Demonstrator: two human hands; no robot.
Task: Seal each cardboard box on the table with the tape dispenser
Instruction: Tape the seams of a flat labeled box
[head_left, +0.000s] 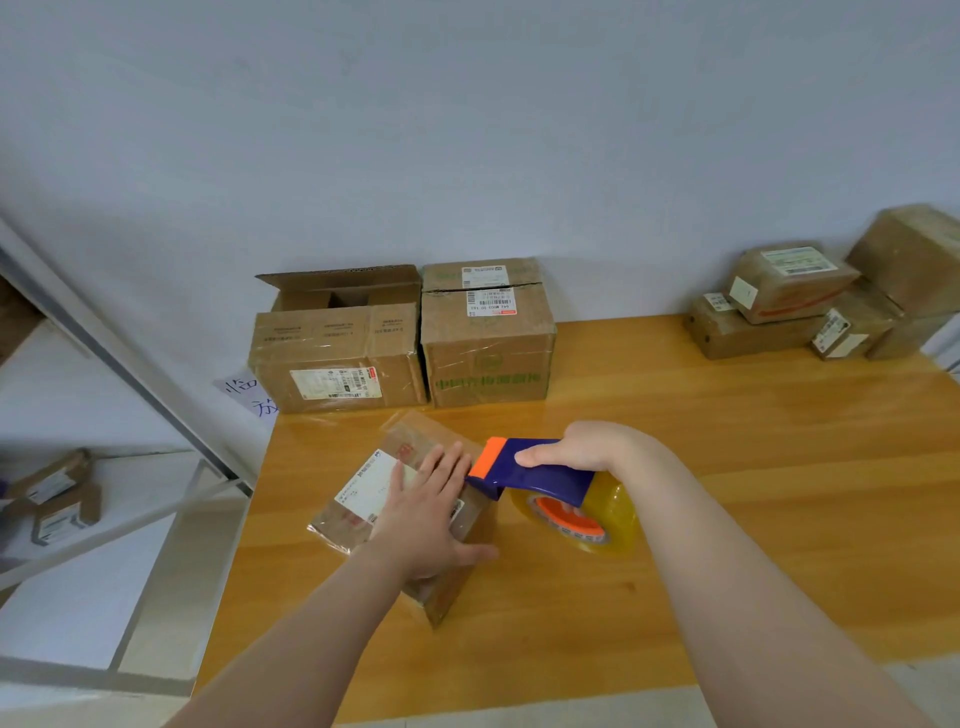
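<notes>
Cardboard box (363, 493), small and labelled, is held down on the wooden surface (727, 467) by the left hand (431, 514), laid flat with straight fingers (448, 463). Its right top edge is met by the tape dispenser (540, 480), gripped in the right hand (587, 449). Behind, two larger cartons (485, 358) are set against the wall (467, 156); parcels (789, 291) are stacked far right.

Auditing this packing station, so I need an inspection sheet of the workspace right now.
Surface: glossy wooden table.
Job's things: small box; tape dispenser at its right edge; open-flapped box and closed box at the back.
Clutter: stacked parcels at the far right; handwritten paper at the left edge.
Hands: left hand flat on the small box; right hand grips the tape dispenser.
Cables: nothing seen.
Surroundings: plain wall; shelving at left.
</notes>
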